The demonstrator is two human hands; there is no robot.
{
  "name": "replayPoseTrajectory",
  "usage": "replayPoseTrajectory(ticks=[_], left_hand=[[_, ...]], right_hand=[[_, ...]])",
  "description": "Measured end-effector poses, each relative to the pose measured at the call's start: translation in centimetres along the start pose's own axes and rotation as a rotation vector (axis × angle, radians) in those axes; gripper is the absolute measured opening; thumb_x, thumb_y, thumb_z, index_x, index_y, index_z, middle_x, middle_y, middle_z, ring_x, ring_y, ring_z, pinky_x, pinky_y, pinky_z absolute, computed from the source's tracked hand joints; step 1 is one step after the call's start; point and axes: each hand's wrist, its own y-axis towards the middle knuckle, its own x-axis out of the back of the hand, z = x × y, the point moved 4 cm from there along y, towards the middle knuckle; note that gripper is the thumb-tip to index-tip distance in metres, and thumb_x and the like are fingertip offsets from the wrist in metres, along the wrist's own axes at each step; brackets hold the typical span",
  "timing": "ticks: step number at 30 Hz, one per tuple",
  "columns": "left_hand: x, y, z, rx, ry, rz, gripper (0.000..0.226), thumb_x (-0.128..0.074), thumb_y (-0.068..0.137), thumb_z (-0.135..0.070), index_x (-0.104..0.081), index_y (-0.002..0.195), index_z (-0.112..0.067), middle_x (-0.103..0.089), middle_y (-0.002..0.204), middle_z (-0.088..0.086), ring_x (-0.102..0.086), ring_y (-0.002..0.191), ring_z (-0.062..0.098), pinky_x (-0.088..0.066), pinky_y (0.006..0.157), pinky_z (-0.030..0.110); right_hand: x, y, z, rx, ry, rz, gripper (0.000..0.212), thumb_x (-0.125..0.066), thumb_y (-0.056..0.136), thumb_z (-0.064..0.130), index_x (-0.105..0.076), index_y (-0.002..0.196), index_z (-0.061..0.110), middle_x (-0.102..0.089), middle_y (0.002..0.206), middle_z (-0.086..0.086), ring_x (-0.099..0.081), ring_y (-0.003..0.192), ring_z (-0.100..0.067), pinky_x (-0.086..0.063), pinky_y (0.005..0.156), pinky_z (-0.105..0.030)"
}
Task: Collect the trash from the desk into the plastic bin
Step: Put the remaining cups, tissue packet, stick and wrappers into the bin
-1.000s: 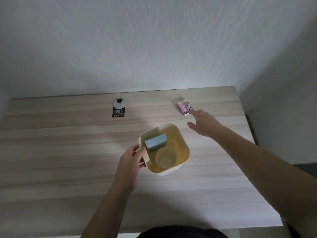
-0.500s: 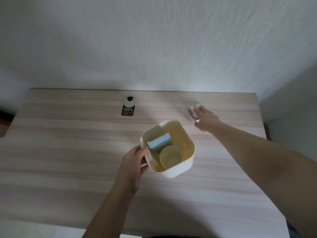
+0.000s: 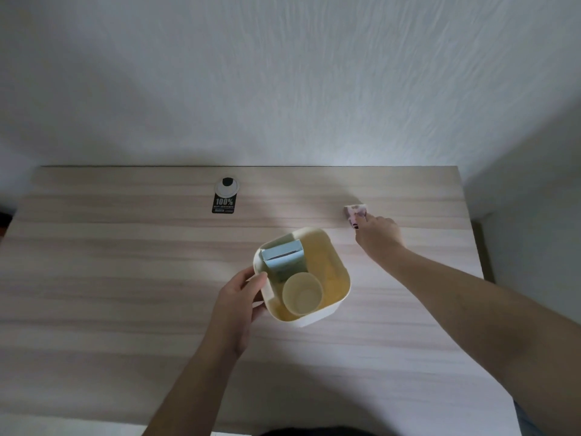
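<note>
A cream plastic bin point(image 3: 341, 269) stands in the middle of the wooden desk point(image 3: 125, 278). Inside it lie a light blue carton point(image 3: 283, 256) and a paper cup point(image 3: 302, 293). My left hand point(image 3: 242, 297) grips the bin's left rim, thumb over the edge. Far right on the desk, my right hand point(image 3: 379, 236) pinches a small pink carton point(image 3: 355, 211) between its fingertips; the carton's lower part is hidden by the fingers.
A black bottle with a white collar and a "100%" label point(image 3: 225, 201) lies at the back of the desk near the white wall. The desk's right edge is close to the pink carton.
My right hand reached forward from beside the pink carton and took hold of it. The left hand stayed on the bin's rim. The camera view shifted a little.
</note>
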Motion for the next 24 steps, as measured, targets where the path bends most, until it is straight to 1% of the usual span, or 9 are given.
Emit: replayPoseTrajectory(ticks=[3,7,11,14,15,17,18,21,24], left_hand=[[0.0,-0.1,0.0,-0.01,0.005,0.009,0.021,-0.057,0.096,-0.016,-0.073,0.11,-0.018,-0.078,0.096,0.007,-0.075,0.08,0.018,-0.057,0.062,0.026],[0.1,-0.3,0.1,-0.017,-0.009,0.004,0.021,-0.058,0.095,-0.016,-0.072,0.111,-0.018,-0.078,0.096,0.007,-0.075,0.079,0.018,-0.056,0.062,0.026],[0.4,-0.7,0.2,-0.026,-0.017,-0.007,0.021,-0.058,0.095,-0.016,-0.072,0.11,-0.017,-0.078,0.095,0.008,-0.075,0.077,0.018,-0.057,0.062,0.027],[0.5,-1.0,0.4,-0.028,-0.016,-0.02,0.02,-0.058,0.094,-0.015,-0.073,0.109,-0.018,-0.078,0.094,0.008,-0.075,0.076,0.018,-0.057,0.061,0.026],[0.5,-1.1,0.4,-0.028,-0.011,-0.023,0.021,-0.058,0.094,-0.016,-0.072,0.109,-0.017,-0.078,0.095,0.008,-0.075,0.077,0.018,-0.057,0.062,0.026],[0.5,-1.4,0.7,-0.031,0.001,-0.027,0.022,-0.058,0.094,-0.017,-0.071,0.112,-0.017,-0.078,0.098,0.008,-0.075,0.08,0.019,-0.058,0.063,0.027],[0.5,-1.6,0.8,-0.031,0.003,-0.027,0.022,-0.058,0.094,-0.017,-0.07,0.113,-0.017,-0.077,0.099,0.007,-0.075,0.082,0.02,-0.058,0.064,0.027],[0.4,-2.1,1.3,-0.022,-0.002,-0.036,0.023,-0.059,0.094,-0.018,-0.068,0.115,-0.018,-0.078,0.1,0.006,-0.076,0.085,0.021,-0.058,0.064,0.026],[0.2,-2.8,1.7,-0.012,0.006,-0.037,0.023,-0.06,0.095,-0.018,-0.067,0.117,-0.017,-0.078,0.099,0.005,-0.076,0.084,0.02,-0.058,0.062,0.026]], right_hand=[[0.5,0.2,-0.6,-0.048,0.05,0.019,0.033,-0.04,0.091,0.014,-0.048,0.123,0.011,-0.067,0.098,-0.008,-0.064,0.081,-0.03,-0.037,0.062,-0.032],[1.7,-1.0,-1.9,-0.226,0.534,-0.038,0.029,-0.05,0.088,0.025,-0.057,0.115,0.019,-0.067,0.092,-0.009,-0.06,0.076,-0.031,-0.036,0.056,-0.029],[4.4,-3.7,-2.5,-0.33,0.82,-0.091,0.018,-0.046,0.086,0.034,-0.058,0.093,0.022,-0.063,0.074,0.0,-0.053,0.058,-0.015,-0.032,0.046,-0.025],[7.8,-6.2,-2.5,-0.231,0.94,-0.123,0.02,-0.049,0.085,0.037,-0.062,0.091,0.023,-0.066,0.075,0.005,-0.059,0.065,-0.011,-0.044,0.049,-0.028],[9.3,-7.2,-2.4,-0.18,0.972,-0.157,0.019,-0.051,0.085,0.037,-0.064,0.091,0.023,-0.067,0.076,0.007,-0.061,0.067,-0.005,-0.047,0.051,-0.025],[12.5,-9.5,-2.2,-0.081,1.022,-0.248,0.014,-0.057,0.085,0.035,-0.066,0.088,0.025,-0.065,0.071,0.014,-0.061,0.066,0.007,-0.041,0.049,-0.008],[14.0,-10.7,-1.9,-0.035,1.038,-0.283,0.012,-0.058,0.085,0.034,-0.066,0.086,0.025,-0.064,0.068,0.017,-0.059,0.065,0.011,-0.04,0.048,-0.006],[16.9,-14.1,-0.7,0.071,1.029,-0.301,0.017,-0.057,0.082,0.038,-0.064,0.078,0.023,-0.061,0.06,0.015,-0.057,0.057,0.002,-0.039,0.044,-0.011],[17.7,-16.2,0.6,0.123,0.858,-0.251,0.025,-0.054,0.082,0.042,-0.06,0.072,0.02,-0.057,0.057,0.008,-0.052,0.052,-0.01,-0.037,0.044,-0.021]])
